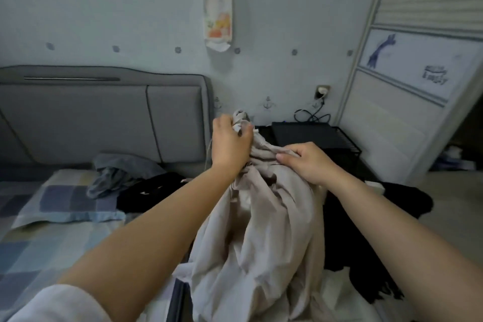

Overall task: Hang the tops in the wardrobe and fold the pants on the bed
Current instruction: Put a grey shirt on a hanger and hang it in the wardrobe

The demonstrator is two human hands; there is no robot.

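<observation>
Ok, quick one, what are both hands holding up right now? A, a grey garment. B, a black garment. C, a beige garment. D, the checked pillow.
C: the left hand and the right hand both grip the bunched top edge of the beige garment, while the black garment, the grey garment and the checked pillow lie untouched on the bed.

Beige garment point(261, 217) at six o'clock; black clothes point(151, 191) and grey clothes point(117, 172) toward nine; blue-checked bedding point(39, 217) at eight; grey headboard point(78, 117); pale blue crest-patterned wallpaper point(130, 21) at twelve.
</observation>
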